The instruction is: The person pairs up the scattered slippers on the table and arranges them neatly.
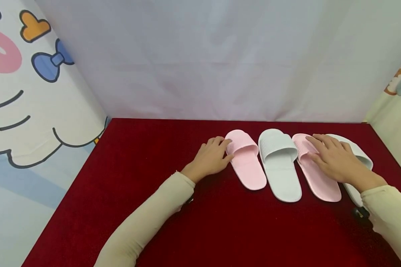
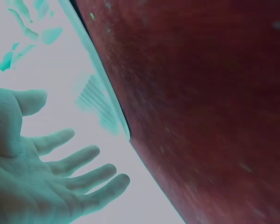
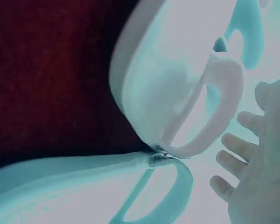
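Four slippers, pink and white in turn, lie in a row on the red cloth. My left hand (image 1: pixel 212 157) is at the left edge of the leftmost pink slipper (image 1: pixel 250 170), fingers spread; whether it touches is unclear. In the left wrist view that hand (image 2: pixel 60 172) has extended fingers and holds nothing. My right hand (image 1: pixel 335 159) is over the second pink slipper (image 1: pixel 320 181) and partly covers the far right white slipper (image 1: pixel 353 193). Its fingers are loosely extended. Between the hands lies another white slipper (image 1: pixel 282 178). The right wrist view shows two washed-out slippers side by side.
A red cloth-covered table (image 1: pixel 240 230) spreads beneath everything. Behind it hangs a pale curtain (image 1: pixel 220 63). A cartoon-printed cloth (image 1: pixel 36 122) borders the left side, and a printed pale wall (image 1: pixel 394 122) stands at the right.
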{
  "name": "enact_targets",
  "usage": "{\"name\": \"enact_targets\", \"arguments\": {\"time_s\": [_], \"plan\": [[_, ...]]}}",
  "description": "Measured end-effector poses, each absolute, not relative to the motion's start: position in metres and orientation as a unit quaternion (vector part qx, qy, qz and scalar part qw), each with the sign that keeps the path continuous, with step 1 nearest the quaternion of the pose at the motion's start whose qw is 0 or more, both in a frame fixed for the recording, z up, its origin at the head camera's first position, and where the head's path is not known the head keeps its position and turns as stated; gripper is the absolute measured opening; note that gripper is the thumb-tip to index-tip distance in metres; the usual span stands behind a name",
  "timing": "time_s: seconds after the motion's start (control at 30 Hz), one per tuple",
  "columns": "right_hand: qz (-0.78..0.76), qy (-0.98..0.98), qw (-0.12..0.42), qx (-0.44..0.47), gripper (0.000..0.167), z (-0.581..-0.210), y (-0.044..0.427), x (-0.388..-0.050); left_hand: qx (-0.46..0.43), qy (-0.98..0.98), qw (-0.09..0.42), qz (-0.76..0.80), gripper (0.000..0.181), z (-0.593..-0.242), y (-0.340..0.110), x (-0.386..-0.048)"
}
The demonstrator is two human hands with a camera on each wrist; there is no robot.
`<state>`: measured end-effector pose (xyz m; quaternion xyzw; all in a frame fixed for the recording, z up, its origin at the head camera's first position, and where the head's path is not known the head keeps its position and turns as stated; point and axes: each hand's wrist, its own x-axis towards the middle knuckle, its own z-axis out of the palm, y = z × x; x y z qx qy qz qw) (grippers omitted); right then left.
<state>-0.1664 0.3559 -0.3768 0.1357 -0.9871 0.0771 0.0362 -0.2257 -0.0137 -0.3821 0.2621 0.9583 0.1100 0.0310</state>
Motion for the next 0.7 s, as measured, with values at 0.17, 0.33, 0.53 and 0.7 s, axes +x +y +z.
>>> {"name": "enact_targets", "arguments": {"time_s": [0.17, 0.33, 0.53, 0.7], "plan": [[0.074, -0.987, 0.023, 0.140, 0.050, -0.382, 0.359, -0.175, 0.265, 0.956, 0.030, 0.121, 0.054, -0.382, 0.007, -0.236], [0.078, -0.988, -0.014, 0.136, 0.052, -0.385, 0.356, -0.179, 0.266, 0.954, 0.046, 0.134, 0.048, -0.384, 0.017, -0.244], [0.082, -0.988, -0.016, 0.133, 0.053, -0.386, 0.356, -0.176, 0.272, 0.949, 0.054, 0.148, 0.043, -0.388, 0.018, -0.246], [0.085, -0.987, -0.014, 0.134, 0.051, -0.386, 0.359, -0.170, 0.286, 0.945, 0.051, 0.149, 0.042, -0.390, 0.019, -0.244]]}}
